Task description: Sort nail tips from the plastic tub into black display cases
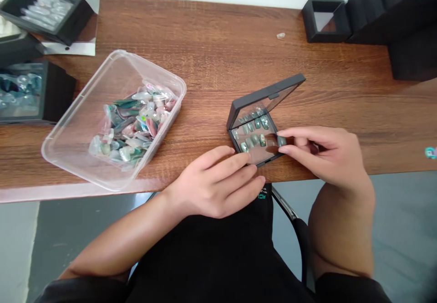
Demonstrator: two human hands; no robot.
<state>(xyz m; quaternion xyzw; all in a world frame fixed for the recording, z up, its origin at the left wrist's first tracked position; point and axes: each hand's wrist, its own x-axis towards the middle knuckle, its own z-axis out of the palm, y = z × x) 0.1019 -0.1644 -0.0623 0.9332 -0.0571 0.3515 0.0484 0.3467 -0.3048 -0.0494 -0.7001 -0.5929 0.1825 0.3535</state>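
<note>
A black case (254, 158) with a clear window in its raised lid lies near the table's front edge. Inside it, several green press-on nails (255, 140) form two rows. My right hand (324, 152) pinches one dark green nail (281, 141) between thumb and forefinger, at the case's right edge. Spread fingers of my left hand (218, 182) rest at the case's lower left corner, and that hand grips nothing. Left of the case, a clear plastic tub (82, 98) holds a heap of green, pink and clear nails (136, 127).
Black boxes with clear nails (44, 11) and bluish nails (22, 91) stand at the left. More black boxes (372, 9) are stacked at the back right, beside a small open one (326, 36). A tiny clear piece (280, 35) lies on the wooden table (205, 43).
</note>
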